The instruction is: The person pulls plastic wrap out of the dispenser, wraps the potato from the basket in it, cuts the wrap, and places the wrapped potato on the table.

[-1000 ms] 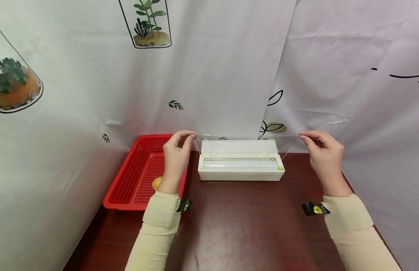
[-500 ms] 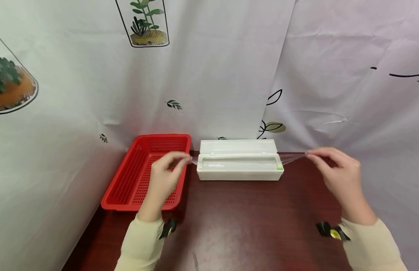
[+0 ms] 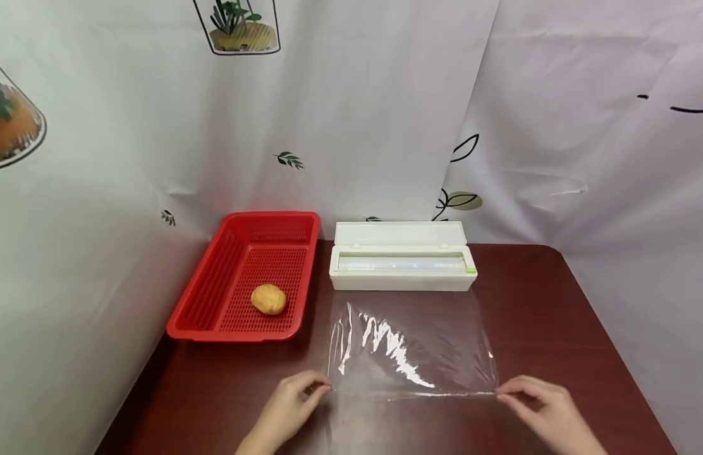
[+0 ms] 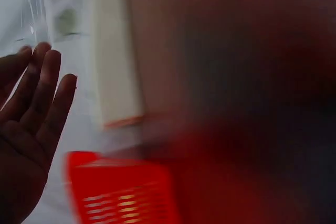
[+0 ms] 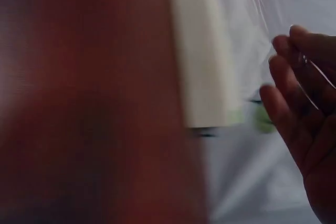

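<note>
A clear sheet of plastic wrap (image 3: 414,347) stretches toward me from the white wrap dispenser box (image 3: 403,282), whose lid stands raised at the back. My left hand (image 3: 291,407) pinches the sheet's near left corner between thumb and index finger. At the near right corner, my right hand (image 3: 547,411) pinches the film the same way. The sheet's front edge runs nearly straight between the two hands, over the dark table. In the left wrist view, the other fingers of the left hand (image 4: 34,98) extend loosely; the right wrist view shows the right hand (image 5: 304,98) similarly.
A red perforated basket (image 3: 186,300) stands at the left, beside the dispenser, with one potato (image 3: 268,299) in it. The dark reddish table (image 3: 533,303) has a rounded back right corner. Pale printed cloth (image 3: 380,114) hangs behind and at both sides.
Both hands have come down and toward me from above the dispenser, drawing the plastic wrap out over the table. The potato, earlier partly or fully hidden by the left arm, now shows whole.
</note>
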Demonstrator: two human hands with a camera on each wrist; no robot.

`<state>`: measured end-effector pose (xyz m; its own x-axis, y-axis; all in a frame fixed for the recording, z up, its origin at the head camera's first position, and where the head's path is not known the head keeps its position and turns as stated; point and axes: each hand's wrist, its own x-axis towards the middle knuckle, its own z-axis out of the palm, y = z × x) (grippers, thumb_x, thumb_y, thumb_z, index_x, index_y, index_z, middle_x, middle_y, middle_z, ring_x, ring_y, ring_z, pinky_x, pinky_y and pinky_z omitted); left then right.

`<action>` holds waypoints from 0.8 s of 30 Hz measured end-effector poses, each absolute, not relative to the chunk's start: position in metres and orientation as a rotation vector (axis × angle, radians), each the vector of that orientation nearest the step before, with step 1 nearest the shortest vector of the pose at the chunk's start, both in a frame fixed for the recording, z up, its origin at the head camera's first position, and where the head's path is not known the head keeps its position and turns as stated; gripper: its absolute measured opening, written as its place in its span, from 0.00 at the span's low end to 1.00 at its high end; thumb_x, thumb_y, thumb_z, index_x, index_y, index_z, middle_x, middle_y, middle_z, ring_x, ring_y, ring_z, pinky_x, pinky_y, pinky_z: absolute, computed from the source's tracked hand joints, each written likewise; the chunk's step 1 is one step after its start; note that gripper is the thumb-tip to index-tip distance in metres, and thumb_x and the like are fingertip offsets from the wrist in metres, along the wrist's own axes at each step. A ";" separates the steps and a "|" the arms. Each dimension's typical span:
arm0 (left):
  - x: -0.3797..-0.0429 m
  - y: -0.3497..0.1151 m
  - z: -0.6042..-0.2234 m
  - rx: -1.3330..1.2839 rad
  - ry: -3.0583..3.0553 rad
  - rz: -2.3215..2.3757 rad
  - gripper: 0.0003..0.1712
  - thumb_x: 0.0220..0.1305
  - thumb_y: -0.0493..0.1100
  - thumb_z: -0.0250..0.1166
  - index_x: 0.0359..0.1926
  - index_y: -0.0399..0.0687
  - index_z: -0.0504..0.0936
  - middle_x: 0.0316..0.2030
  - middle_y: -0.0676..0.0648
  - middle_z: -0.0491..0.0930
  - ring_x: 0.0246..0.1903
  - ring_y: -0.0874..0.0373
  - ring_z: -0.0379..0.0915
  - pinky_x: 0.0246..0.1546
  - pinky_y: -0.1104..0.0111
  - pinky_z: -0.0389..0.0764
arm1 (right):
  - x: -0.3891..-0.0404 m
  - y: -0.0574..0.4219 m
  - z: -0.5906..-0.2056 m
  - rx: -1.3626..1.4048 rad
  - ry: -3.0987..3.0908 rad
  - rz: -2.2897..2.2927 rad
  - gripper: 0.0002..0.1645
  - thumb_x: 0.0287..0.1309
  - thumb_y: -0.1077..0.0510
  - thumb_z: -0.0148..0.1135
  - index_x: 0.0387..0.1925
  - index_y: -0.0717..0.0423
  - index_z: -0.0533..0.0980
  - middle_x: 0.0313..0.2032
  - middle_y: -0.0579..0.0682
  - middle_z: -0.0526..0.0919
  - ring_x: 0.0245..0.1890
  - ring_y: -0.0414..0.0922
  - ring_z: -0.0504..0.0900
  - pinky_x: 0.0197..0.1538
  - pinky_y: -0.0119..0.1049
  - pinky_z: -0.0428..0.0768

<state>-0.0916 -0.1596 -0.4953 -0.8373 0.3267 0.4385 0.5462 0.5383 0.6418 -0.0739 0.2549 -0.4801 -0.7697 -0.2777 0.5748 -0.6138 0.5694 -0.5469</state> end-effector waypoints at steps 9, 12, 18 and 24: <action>-0.101 -0.154 -0.532 -0.854 -2.831 -0.634 0.09 0.49 0.40 0.69 0.23 0.56 0.76 0.26 0.61 0.74 0.33 0.61 0.73 0.39 0.61 0.75 | -0.083 0.243 -0.549 0.711 -2.628 0.617 0.20 0.29 0.63 0.76 0.23 0.38 0.75 0.27 0.28 0.75 0.27 0.29 0.74 0.27 0.27 0.72; -0.104 -0.152 -0.534 -0.874 -2.834 -0.517 0.11 0.47 0.42 0.70 0.20 0.57 0.74 0.28 0.58 0.72 0.34 0.58 0.70 0.40 0.57 0.73 | -0.085 0.242 -0.554 0.723 -2.627 0.572 0.18 0.29 0.60 0.76 0.21 0.38 0.76 0.28 0.29 0.74 0.29 0.31 0.73 0.27 0.30 0.73; -0.106 -0.148 -0.534 -0.840 -2.882 -0.461 0.09 0.50 0.48 0.68 0.19 0.55 0.78 0.27 0.57 0.71 0.35 0.55 0.69 0.38 0.56 0.71 | -0.089 0.238 -0.554 0.702 -2.559 0.523 0.13 0.33 0.56 0.76 0.13 0.40 0.76 0.25 0.28 0.70 0.27 0.30 0.66 0.26 0.24 0.68; -0.110 -0.141 -0.537 -0.839 -2.858 -0.389 0.13 0.46 0.49 0.71 0.16 0.55 0.74 0.18 0.60 0.68 0.26 0.61 0.66 0.29 0.64 0.69 | -0.090 0.232 -0.553 0.608 -2.650 0.579 0.21 0.26 0.59 0.78 0.16 0.39 0.70 0.22 0.27 0.62 0.25 0.29 0.61 0.24 0.25 0.64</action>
